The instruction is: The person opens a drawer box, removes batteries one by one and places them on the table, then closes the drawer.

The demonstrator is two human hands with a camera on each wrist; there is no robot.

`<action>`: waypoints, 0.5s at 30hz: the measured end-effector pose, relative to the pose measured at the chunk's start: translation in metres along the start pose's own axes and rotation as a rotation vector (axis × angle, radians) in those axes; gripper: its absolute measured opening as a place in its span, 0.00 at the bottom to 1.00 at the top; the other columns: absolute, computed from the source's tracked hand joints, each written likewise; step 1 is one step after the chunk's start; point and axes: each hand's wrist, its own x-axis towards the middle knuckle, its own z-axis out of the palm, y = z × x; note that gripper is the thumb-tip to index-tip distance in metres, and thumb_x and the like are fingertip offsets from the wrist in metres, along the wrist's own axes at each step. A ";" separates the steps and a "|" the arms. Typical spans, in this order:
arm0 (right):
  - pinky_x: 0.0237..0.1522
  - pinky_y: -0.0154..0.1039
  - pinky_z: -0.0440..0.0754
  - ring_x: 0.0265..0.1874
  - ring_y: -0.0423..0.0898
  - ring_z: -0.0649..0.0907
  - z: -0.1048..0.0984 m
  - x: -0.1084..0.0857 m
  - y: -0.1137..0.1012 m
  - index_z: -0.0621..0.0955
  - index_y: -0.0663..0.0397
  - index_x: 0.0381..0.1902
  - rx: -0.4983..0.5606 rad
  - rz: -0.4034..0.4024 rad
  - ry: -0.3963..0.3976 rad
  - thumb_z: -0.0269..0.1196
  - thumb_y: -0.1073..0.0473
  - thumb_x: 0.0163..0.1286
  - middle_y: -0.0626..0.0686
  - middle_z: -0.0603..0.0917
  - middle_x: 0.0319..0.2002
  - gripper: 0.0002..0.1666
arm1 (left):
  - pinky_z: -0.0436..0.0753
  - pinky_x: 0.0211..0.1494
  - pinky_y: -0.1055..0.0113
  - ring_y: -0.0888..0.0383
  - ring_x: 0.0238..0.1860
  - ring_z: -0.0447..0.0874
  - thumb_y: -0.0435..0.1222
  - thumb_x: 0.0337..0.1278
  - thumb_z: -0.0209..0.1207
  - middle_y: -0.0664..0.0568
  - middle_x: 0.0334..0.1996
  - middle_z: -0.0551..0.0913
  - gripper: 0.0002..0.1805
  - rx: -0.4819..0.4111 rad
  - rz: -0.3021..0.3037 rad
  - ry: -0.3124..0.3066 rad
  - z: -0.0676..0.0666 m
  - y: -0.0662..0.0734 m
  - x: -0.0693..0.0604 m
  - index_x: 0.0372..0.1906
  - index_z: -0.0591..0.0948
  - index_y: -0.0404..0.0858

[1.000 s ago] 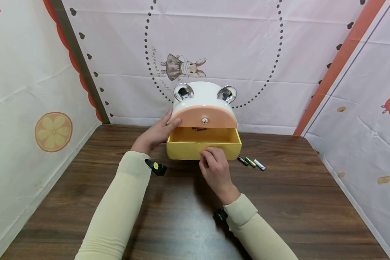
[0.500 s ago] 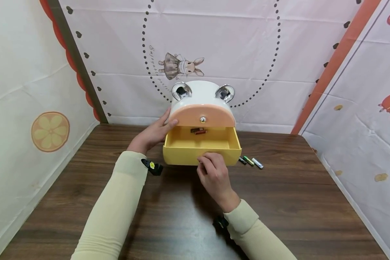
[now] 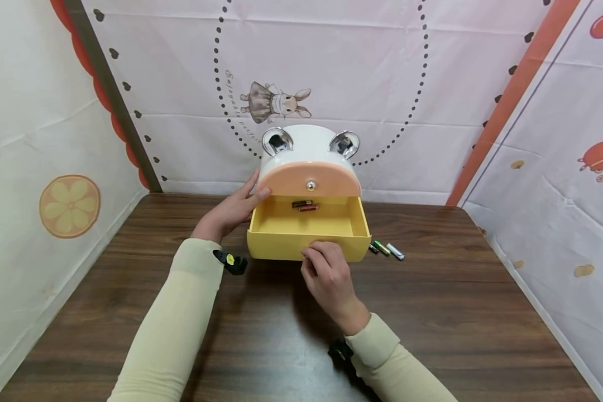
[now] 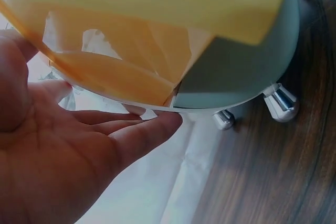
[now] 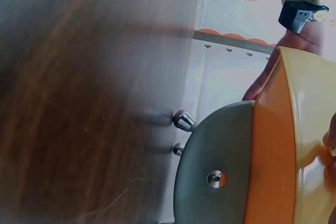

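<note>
A small storage box (image 3: 306, 146) with a white top, silver round ears and an orange upper drawer (image 3: 291, 177) stands at the back of the table. Its yellow lower drawer (image 3: 276, 245) is pulled out, with two batteries (image 3: 306, 206) lying toward its back. My right hand (image 3: 329, 273) pinches the small knob (image 5: 333, 151) on the yellow drawer's front; the fingers mostly hide it. My left hand (image 3: 233, 212) rests against the box's left side, thumb near the orange front's edge. In the left wrist view its fingers (image 4: 142, 135) extend along the side.
Several batteries lie on the brown wooden table (image 3: 432, 301) right of the drawer, among them a green battery (image 3: 381, 248) and a silver battery (image 3: 395, 251). Printed cloth walls (image 3: 156, 84) enclose the table's back and sides. Silver feet (image 4: 281, 103) support the box.
The yellow drawer has come further out toward me with my right hand on its knob, bringing the two batteries inside into fuller view. My left hand stays on the box's side.
</note>
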 end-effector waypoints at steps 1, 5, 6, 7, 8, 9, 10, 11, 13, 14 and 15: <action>0.40 0.41 0.79 0.35 0.51 0.79 0.000 0.000 0.001 0.84 0.61 0.33 0.001 -0.001 0.000 0.59 0.71 0.57 0.55 0.81 0.35 0.08 | 0.65 0.69 0.43 0.44 0.72 0.62 0.56 0.64 0.53 0.50 0.79 0.41 0.46 -0.009 -0.002 0.003 0.000 -0.003 0.002 0.76 0.35 0.67; 0.41 0.41 0.79 0.35 0.51 0.79 -0.001 -0.001 0.003 0.84 0.61 0.33 0.005 -0.002 -0.008 0.60 0.72 0.55 0.55 0.81 0.35 0.09 | 0.65 0.70 0.44 0.44 0.71 0.64 0.47 0.67 0.54 0.45 0.77 0.49 0.47 -0.035 0.001 0.001 0.001 -0.010 0.010 0.74 0.33 0.69; 0.41 0.41 0.79 0.35 0.51 0.79 -0.002 -0.001 0.004 0.84 0.61 0.33 0.005 0.000 -0.012 0.60 0.72 0.55 0.55 0.81 0.35 0.09 | 0.65 0.69 0.44 0.44 0.70 0.65 0.44 0.68 0.53 0.43 0.77 0.51 0.47 -0.037 0.004 -0.001 0.002 -0.011 0.011 0.74 0.32 0.69; 0.41 0.41 0.79 0.35 0.51 0.79 -0.002 -0.001 0.004 0.84 0.61 0.33 0.006 0.001 -0.016 0.60 0.72 0.55 0.55 0.81 0.35 0.09 | 0.66 0.69 0.44 0.44 0.70 0.65 0.41 0.68 0.52 0.42 0.76 0.52 0.48 -0.040 0.013 -0.005 0.003 -0.011 0.012 0.74 0.31 0.70; 0.41 0.41 0.79 0.36 0.51 0.79 -0.002 -0.001 0.005 0.84 0.61 0.34 0.007 0.003 -0.021 0.60 0.72 0.55 0.55 0.81 0.35 0.09 | 0.66 0.69 0.45 0.44 0.69 0.66 0.38 0.67 0.51 0.42 0.76 0.52 0.48 -0.040 0.018 -0.008 0.003 -0.012 0.013 0.73 0.31 0.71; 0.41 0.41 0.79 0.36 0.51 0.79 -0.003 -0.001 0.005 0.84 0.60 0.34 0.007 0.006 -0.029 0.60 0.72 0.55 0.55 0.81 0.35 0.09 | 0.66 0.69 0.45 0.43 0.69 0.66 0.36 0.65 0.50 0.42 0.76 0.52 0.49 -0.043 0.015 -0.008 0.005 -0.009 0.012 0.73 0.30 0.70; 0.41 0.41 0.79 0.36 0.51 0.79 -0.003 -0.001 0.005 0.84 0.60 0.34 0.008 0.009 -0.036 0.60 0.72 0.55 0.55 0.82 0.35 0.09 | 0.66 0.69 0.45 0.44 0.69 0.65 0.34 0.64 0.49 0.44 0.77 0.49 0.50 -0.045 0.019 -0.005 0.006 -0.009 0.012 0.73 0.30 0.70; 0.41 0.41 0.79 0.36 0.50 0.79 -0.004 -0.002 0.006 0.84 0.60 0.34 0.009 0.012 -0.046 0.61 0.72 0.55 0.55 0.82 0.36 0.09 | 0.64 0.70 0.45 0.46 0.71 0.61 0.34 0.62 0.48 0.48 0.78 0.46 0.50 -0.037 0.017 0.004 0.007 -0.010 0.013 0.73 0.30 0.70; 0.42 0.40 0.79 0.37 0.50 0.80 -0.005 -0.001 0.005 0.84 0.59 0.34 0.014 0.016 -0.067 0.62 0.71 0.55 0.54 0.82 0.36 0.09 | 0.59 0.73 0.47 0.50 0.75 0.51 0.33 0.61 0.46 0.55 0.79 0.37 0.50 -0.028 0.019 0.023 0.009 -0.011 0.013 0.73 0.29 0.69; 0.42 0.40 0.79 0.37 0.50 0.80 -0.006 -0.001 0.005 0.84 0.59 0.34 0.018 0.017 -0.082 0.62 0.71 0.55 0.54 0.82 0.36 0.09 | 0.55 0.75 0.47 0.52 0.76 0.45 0.33 0.61 0.46 0.58 0.78 0.33 0.50 -0.022 0.016 0.037 0.010 -0.012 0.013 0.73 0.29 0.69; 0.43 0.40 0.79 0.37 0.50 0.80 -0.007 0.000 0.005 0.84 0.59 0.34 0.022 0.017 -0.096 0.63 0.71 0.55 0.53 0.82 0.36 0.08 | 0.52 0.76 0.47 0.54 0.77 0.39 0.33 0.61 0.45 0.61 0.78 0.29 0.49 -0.018 0.017 0.052 0.011 -0.013 0.012 0.73 0.28 0.68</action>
